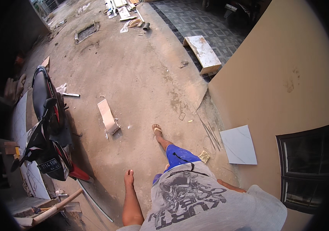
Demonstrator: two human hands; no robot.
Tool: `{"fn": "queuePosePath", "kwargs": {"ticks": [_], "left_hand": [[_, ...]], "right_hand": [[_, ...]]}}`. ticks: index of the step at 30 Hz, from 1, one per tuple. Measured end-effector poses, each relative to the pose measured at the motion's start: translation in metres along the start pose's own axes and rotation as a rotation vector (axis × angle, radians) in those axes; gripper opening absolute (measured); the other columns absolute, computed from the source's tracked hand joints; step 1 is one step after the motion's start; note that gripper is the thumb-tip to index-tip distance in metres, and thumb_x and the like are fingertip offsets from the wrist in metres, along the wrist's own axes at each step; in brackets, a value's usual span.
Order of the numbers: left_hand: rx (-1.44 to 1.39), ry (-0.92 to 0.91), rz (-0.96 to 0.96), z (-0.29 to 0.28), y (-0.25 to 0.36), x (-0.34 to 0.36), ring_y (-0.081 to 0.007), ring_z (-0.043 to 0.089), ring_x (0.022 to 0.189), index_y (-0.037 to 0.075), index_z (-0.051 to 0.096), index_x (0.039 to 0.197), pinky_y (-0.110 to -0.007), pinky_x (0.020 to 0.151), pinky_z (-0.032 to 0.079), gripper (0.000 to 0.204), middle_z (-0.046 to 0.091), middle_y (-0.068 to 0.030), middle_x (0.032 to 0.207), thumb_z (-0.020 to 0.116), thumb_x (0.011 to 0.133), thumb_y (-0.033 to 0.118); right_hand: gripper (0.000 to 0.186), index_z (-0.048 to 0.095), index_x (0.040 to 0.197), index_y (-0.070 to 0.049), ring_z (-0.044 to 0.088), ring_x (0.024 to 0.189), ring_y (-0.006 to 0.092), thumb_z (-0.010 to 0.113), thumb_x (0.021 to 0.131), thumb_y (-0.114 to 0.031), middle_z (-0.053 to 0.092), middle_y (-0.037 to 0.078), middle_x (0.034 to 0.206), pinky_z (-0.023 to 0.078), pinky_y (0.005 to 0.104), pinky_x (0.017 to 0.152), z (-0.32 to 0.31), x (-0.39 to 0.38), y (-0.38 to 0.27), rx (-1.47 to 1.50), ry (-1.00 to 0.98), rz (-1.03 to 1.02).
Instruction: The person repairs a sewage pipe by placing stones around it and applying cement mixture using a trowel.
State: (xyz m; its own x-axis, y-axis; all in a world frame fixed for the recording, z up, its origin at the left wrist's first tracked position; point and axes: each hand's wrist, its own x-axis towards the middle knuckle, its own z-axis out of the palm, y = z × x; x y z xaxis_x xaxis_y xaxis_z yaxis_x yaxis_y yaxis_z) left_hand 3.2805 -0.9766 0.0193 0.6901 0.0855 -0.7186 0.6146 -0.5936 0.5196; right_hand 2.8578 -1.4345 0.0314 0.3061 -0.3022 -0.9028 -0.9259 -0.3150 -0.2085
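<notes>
My left hand (129,176) hangs beside my body at the lower middle, its fingers loosely closed, with no object visible in it. My right forearm shows at the right side of my grey shirt; that hand is hidden behind my body. My sandalled foot (156,129) is on the dusty concrete. Ahead lies a pale board piece (106,113). A square white marble-look tile (238,145) leans against the beige wall at my right.
A motorbike (47,111) stands at left beside leaning tiles and a wooden pole (56,210). A low box-like bench (201,50) sits at the edge of the tiled porch (214,19). Scrap boards (124,11) lie far ahead. A dark-framed window (303,161) is at right.
</notes>
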Motion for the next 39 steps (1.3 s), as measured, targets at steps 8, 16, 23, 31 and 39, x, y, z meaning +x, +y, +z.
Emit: {"fn": "queuePosePath", "kwargs": {"ticks": [8, 16, 23, 31, 39], "left_hand": [[-0.110, -0.058, -0.208, -0.002, 0.170, 0.066, -0.0153, 0.059, 0.081, 0.006, 0.053, 0.133, -0.031, 0.063, 0.048, 0.048, 0.065, -0.0062, 0.109, 0.057, 0.095, 0.035], [0.062, -0.054, 0.144, -0.039, 0.296, 0.197, -0.0268, 0.064, 0.098, -0.002, 0.064, 0.118, -0.035, 0.088, 0.048, 0.045, 0.069, -0.0176, 0.109, 0.053, 0.096, 0.036], [0.266, -0.195, -0.111, -0.096, 0.354, 0.352, -0.0251, 0.065, 0.098, -0.003, 0.062, 0.121, -0.034, 0.087, 0.049, 0.047, 0.069, -0.0181, 0.107, 0.056, 0.094, 0.035], [-0.105, -0.229, -0.302, -0.165, 0.564, 0.524, -0.0269, 0.065, 0.103, -0.002, 0.058, 0.128, -0.036, 0.090, 0.049, 0.052, 0.068, -0.0192, 0.112, 0.061, 0.092, 0.035], [-0.066, 0.059, 0.102, -0.326, 0.784, 0.760, -0.0266, 0.062, 0.111, -0.005, 0.055, 0.130, -0.035, 0.096, 0.046, 0.054, 0.064, -0.0204, 0.121, 0.061, 0.092, 0.032]], "right_hand": [[0.050, 0.068, 0.110, 0.001, 0.064, 0.107, 0.0356, 0.066, 0.078, -0.038, 0.066, 0.025, 0.113, 0.048, 0.0410, 0.090, -0.152, 0.151, -0.352, -0.156, -0.150, -0.179], [0.052, 0.055, 0.128, -0.002, 0.059, 0.115, 0.0363, 0.061, 0.087, -0.033, 0.061, 0.022, 0.125, 0.047, 0.0419, 0.098, -0.360, 0.212, -0.769, -0.110, 0.307, -0.705], [0.050, 0.056, 0.125, 0.000, 0.060, 0.112, 0.0374, 0.061, 0.086, -0.030, 0.062, 0.023, 0.121, 0.047, 0.0429, 0.095, -0.380, 0.282, -0.904, -0.004, 0.331, -0.689], [0.047, 0.074, 0.096, -0.003, 0.066, 0.104, 0.0325, 0.066, 0.078, -0.046, 0.068, 0.022, 0.108, 0.051, 0.0426, 0.085, -0.300, 0.375, -0.717, -0.143, -0.248, -0.003], [0.047, 0.074, 0.098, -0.006, 0.065, 0.106, 0.0309, 0.068, 0.077, -0.047, 0.068, 0.019, 0.111, 0.050, 0.0423, 0.087, -0.367, 0.440, -1.023, -0.102, -0.136, -0.009]]}}
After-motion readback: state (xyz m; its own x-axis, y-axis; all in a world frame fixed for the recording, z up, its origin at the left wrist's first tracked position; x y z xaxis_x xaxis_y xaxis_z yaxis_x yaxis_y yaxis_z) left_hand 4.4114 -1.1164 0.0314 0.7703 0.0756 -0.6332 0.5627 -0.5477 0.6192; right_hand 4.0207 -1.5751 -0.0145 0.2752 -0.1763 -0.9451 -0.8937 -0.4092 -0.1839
